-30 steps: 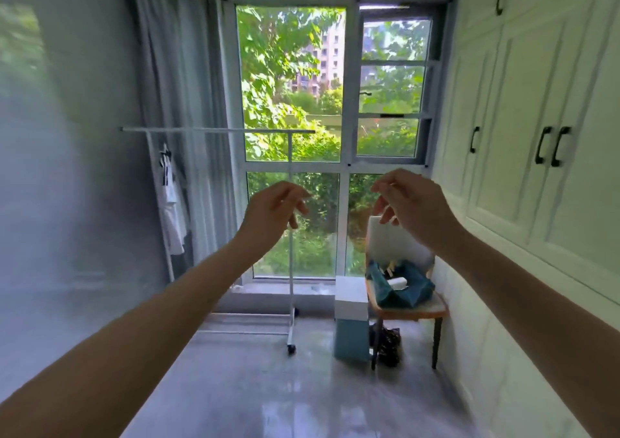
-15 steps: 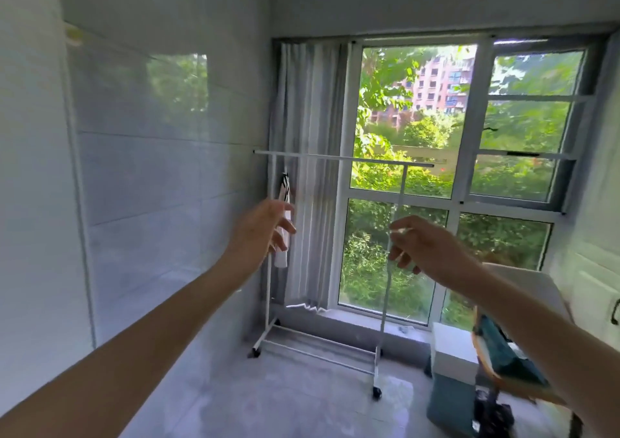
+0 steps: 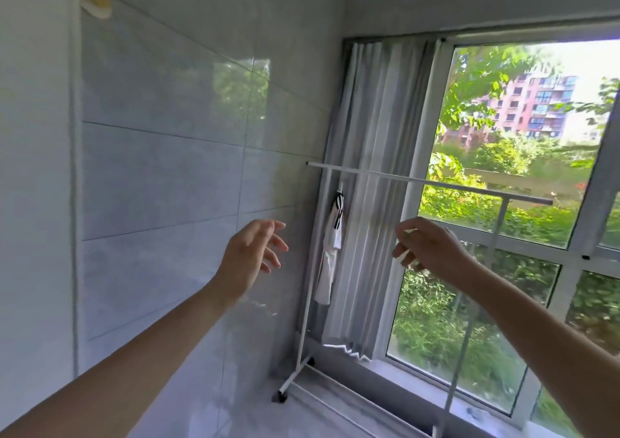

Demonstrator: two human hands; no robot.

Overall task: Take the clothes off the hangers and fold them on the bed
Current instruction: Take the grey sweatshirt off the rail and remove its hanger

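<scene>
A white garment (image 3: 330,246) with a black-and-white striped collar hangs on a hanger at the left end of a white clothes rack (image 3: 426,180); the rest of the rail is bare. My left hand (image 3: 253,253) is raised in the air left of the garment, fingers spread and relaxed, touching nothing. My right hand (image 3: 427,246) is raised to the garment's right, below the rail, back toward me, fingers loosely curled with nothing visibly held. Both hands are well short of the rack. No bed is in view.
A glossy tiled wall (image 3: 161,169) runs along the left. A grey curtain (image 3: 375,186) hangs behind the rack beside a large window (image 3: 503,202). The rack stands on small wheels (image 3: 282,398) on a grey floor near the window sill.
The view has swung left: the wardrobe and chair have left the frame and the tiled wall fills the left. The rack looks nearer. My left hand's fingers have spread open.
</scene>
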